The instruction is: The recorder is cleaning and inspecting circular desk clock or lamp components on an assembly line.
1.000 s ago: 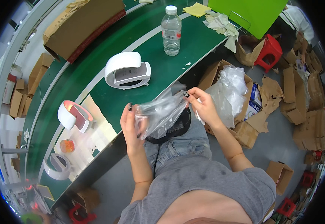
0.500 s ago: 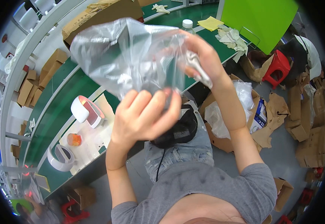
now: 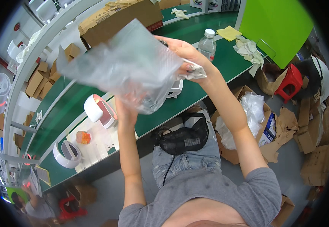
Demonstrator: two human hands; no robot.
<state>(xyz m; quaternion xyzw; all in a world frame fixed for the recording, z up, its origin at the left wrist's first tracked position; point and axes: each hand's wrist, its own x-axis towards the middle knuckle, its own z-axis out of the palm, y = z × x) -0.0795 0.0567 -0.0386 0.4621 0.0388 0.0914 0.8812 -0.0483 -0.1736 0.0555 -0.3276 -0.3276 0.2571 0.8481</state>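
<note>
A clear plastic bag (image 3: 134,64) is spread out over the green bench, its left part smeared by motion. My right hand (image 3: 191,56) is closed on the bag's right edge, with a crumpled white cloth (image 3: 194,71) also held in the fingers. At the bag's lower side is my left hand (image 3: 126,111); its fingers lie behind or inside the film, blurred, so their grip cannot be made out. Part of a white object (image 3: 175,89) shows on the bench just beyond the bag. Left of my left hand stands a white curved device (image 3: 100,110) with a pinkish inner side.
Another white curved device (image 3: 66,154) and an orange-filled jar (image 3: 83,137) stand on the left of the bench (image 3: 153,125). A water bottle (image 3: 208,44), yellow cloth (image 3: 228,33) and cardboard box (image 3: 122,22) are farther back. An open carton (image 3: 262,132) with plastic bags sits right.
The bag has swung and opened out leftward. My left hand has gone from pinching its near edge to behind or inside the film. The view has shifted, uncovering the bottle.
</note>
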